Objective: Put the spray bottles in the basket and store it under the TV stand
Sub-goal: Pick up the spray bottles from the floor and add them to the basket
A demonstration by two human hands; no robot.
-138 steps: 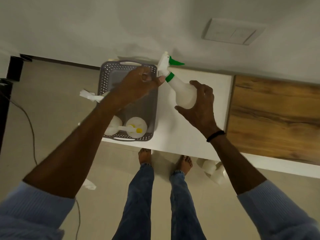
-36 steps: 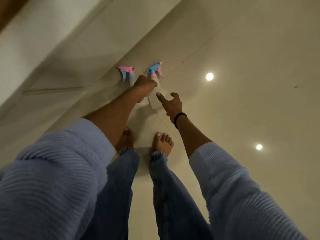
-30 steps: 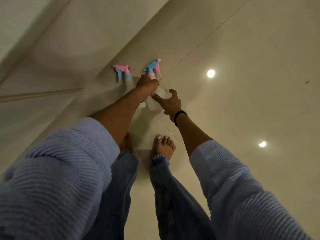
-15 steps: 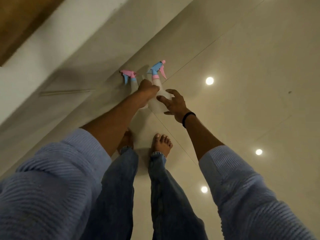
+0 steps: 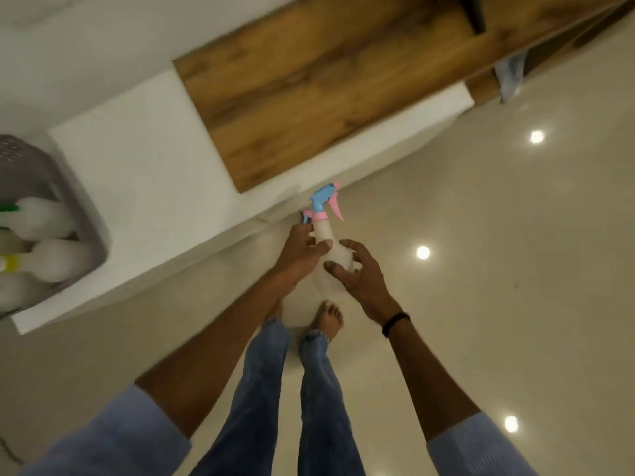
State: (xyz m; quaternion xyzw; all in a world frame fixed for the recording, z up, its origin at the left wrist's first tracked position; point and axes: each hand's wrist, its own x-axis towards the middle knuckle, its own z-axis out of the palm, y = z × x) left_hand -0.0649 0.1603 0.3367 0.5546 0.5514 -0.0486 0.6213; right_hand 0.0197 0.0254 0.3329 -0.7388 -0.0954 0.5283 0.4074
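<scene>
I hold two white spray bottles low in front of the TV stand. The blue-headed spray bottle [image 5: 330,249] with a pink trigger stands upright between my hands. My right hand [image 5: 360,274] cups its body with fingers spread. My left hand [image 5: 299,253] is closed around the pink-headed spray bottle [image 5: 305,215], of which only the head shows, and its thumb lies across the other bottle's neck. The grey perforated basket [image 5: 87,218] sits at the far left on the stand, with several white bottles lying in it.
The white TV stand top [image 5: 154,166] runs diagonally, with a wooden panel [image 5: 309,84] along its far side. A bluish cloth [image 5: 512,77] hangs at the upper right. Glossy beige floor tiles [image 5: 498,304] reflect ceiling lights. My bare feet [image 5: 326,317] stand below my hands.
My view has swung up from the floor to the TV stand and basket. Both bottles have left the floor in my hands, and my right hand has closed in on the blue-headed one.
</scene>
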